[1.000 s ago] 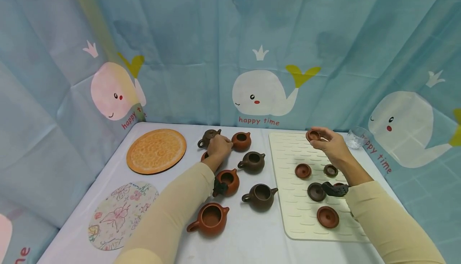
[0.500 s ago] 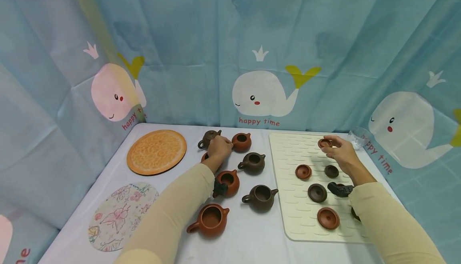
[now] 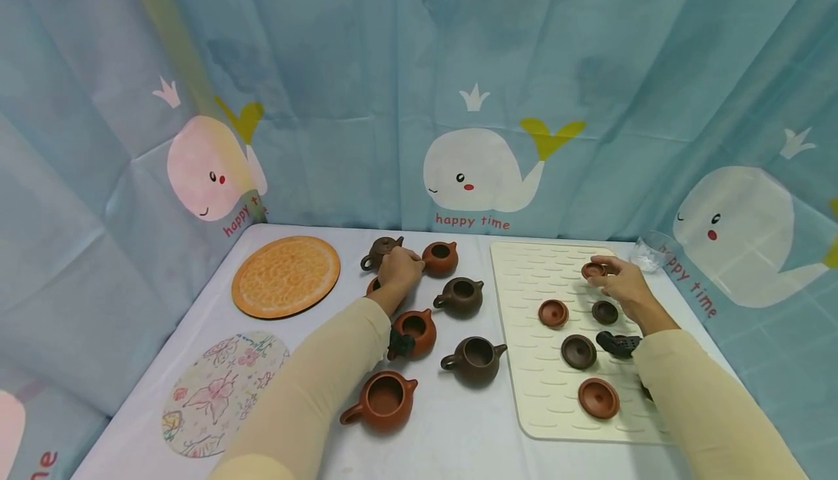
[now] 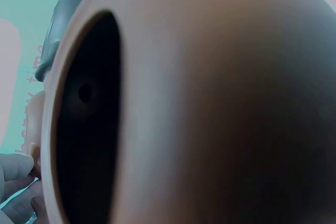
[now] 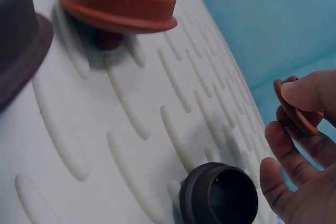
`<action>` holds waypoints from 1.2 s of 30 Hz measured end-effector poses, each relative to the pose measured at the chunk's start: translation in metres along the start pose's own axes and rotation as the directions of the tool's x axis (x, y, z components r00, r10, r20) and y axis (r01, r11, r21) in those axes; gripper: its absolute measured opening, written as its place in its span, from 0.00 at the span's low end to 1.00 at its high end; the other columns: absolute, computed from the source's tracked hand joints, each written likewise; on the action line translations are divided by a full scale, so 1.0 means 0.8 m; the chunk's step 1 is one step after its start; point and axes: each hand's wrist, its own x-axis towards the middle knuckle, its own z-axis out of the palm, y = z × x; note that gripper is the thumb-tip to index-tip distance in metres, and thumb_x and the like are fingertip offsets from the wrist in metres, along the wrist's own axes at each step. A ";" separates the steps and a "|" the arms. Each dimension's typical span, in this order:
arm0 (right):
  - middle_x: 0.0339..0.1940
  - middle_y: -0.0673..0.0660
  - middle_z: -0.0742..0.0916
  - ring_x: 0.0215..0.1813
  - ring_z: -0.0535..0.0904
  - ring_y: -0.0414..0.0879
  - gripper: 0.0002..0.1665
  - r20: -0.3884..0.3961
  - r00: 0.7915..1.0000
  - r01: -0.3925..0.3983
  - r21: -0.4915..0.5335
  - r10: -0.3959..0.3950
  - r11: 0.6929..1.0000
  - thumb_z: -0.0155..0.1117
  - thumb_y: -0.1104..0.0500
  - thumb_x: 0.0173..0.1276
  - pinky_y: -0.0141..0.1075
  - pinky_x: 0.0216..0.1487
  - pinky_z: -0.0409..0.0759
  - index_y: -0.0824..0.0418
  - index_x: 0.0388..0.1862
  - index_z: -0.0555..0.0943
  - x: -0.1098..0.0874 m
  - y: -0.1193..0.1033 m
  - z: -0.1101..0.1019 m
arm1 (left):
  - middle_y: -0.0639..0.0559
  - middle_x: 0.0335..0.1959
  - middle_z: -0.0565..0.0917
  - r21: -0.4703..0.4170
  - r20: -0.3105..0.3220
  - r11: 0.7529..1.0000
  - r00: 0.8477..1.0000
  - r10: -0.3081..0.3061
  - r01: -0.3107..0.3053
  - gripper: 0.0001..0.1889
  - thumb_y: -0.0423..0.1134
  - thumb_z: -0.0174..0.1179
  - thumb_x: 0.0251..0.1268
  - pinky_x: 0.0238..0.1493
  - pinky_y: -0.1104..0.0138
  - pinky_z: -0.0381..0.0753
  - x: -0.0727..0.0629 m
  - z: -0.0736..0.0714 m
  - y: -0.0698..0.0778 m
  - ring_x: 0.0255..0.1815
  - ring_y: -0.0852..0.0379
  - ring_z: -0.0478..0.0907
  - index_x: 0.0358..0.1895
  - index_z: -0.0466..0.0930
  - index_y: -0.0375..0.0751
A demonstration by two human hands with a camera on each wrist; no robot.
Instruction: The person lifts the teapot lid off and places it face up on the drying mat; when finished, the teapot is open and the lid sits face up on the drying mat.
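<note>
At the back of the table my left hand (image 3: 401, 269) pinches the handle of a lidless reddish clay teapot (image 3: 441, 259); in the left wrist view its fingers (image 4: 17, 166) close on that handle, while another teapot's open mouth and round body (image 4: 210, 103) fill the picture. My right hand (image 3: 628, 287) holds a small reddish teapot lid (image 3: 593, 270) between thumb and fingers, low over the back of the cream mat (image 3: 524, 276). The right wrist view shows this lid (image 5: 303, 121) tilted, above a dark lid (image 5: 218, 195). A lidded dark teapot (image 3: 380, 253) stands left of my left hand.
Several lidless teapots stand nearer, including a dark one (image 3: 476, 360) and a red one (image 3: 382, 401). Upturned lids, such as a red one (image 3: 599, 398), lie on the mat. Left are an orange round mat (image 3: 286, 276) and a patterned one (image 3: 216, 393). A clear container (image 3: 651, 251) stands back right.
My right hand has carried the small lid rightward and lower, toward the mat and slightly nearer to me. My left hand has stayed at the back teapot's handle.
</note>
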 end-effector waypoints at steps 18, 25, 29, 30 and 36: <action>0.52 0.76 0.76 0.51 0.73 0.65 0.32 0.109 0.994 0.058 -0.276 -0.029 0.959 0.65 0.66 0.62 0.52 0.49 0.71 0.74 0.64 0.68 0.018 0.024 0.004 | 0.51 0.33 0.86 -0.018 -0.004 1.000 1.000 0.003 -0.003 0.05 0.40 0.67 0.61 0.45 0.54 0.76 -0.002 -0.001 0.000 0.40 0.49 0.80 0.35 0.90 0.45; 0.51 0.76 0.76 0.50 0.74 0.65 0.31 0.094 0.994 0.078 -0.291 -0.053 0.953 0.65 0.67 0.61 0.50 0.46 0.72 0.75 0.62 0.69 0.020 0.030 0.007 | 0.51 0.34 0.86 -0.014 -0.006 1.000 1.000 0.003 -0.003 0.05 0.40 0.67 0.61 0.45 0.54 0.77 -0.002 0.000 0.001 0.40 0.49 0.80 0.34 0.90 0.45; 0.50 0.76 0.77 0.49 0.74 0.64 0.30 0.099 0.993 0.087 -0.302 -0.060 0.949 0.64 0.67 0.61 0.49 0.45 0.73 0.75 0.62 0.70 0.019 0.030 0.008 | 0.52 0.33 0.86 -0.008 -0.005 1.000 1.000 0.012 -0.012 0.05 0.41 0.66 0.62 0.43 0.55 0.77 -0.004 -0.001 0.001 0.39 0.49 0.81 0.33 0.90 0.46; 0.50 0.76 0.77 0.49 0.74 0.64 0.30 0.101 0.993 0.087 -0.305 -0.059 0.949 0.64 0.67 0.61 0.48 0.45 0.73 0.75 0.62 0.70 0.019 0.029 0.008 | 0.52 0.33 0.86 -0.007 -0.008 1.000 1.000 0.015 -0.015 0.05 0.40 0.66 0.62 0.43 0.55 0.77 -0.004 -0.001 0.001 0.39 0.49 0.81 0.33 0.90 0.46; 0.52 0.77 0.75 0.50 0.73 0.64 0.31 0.108 0.994 0.066 -0.307 -0.034 0.949 0.62 0.66 0.63 0.49 0.45 0.74 0.75 0.64 0.68 0.019 0.025 0.007 | 0.52 0.33 0.86 -0.002 -0.017 1.000 1.000 0.020 -0.020 0.05 0.40 0.66 0.62 0.40 0.56 0.78 -0.004 -0.001 0.000 0.37 0.50 0.81 0.32 0.90 0.48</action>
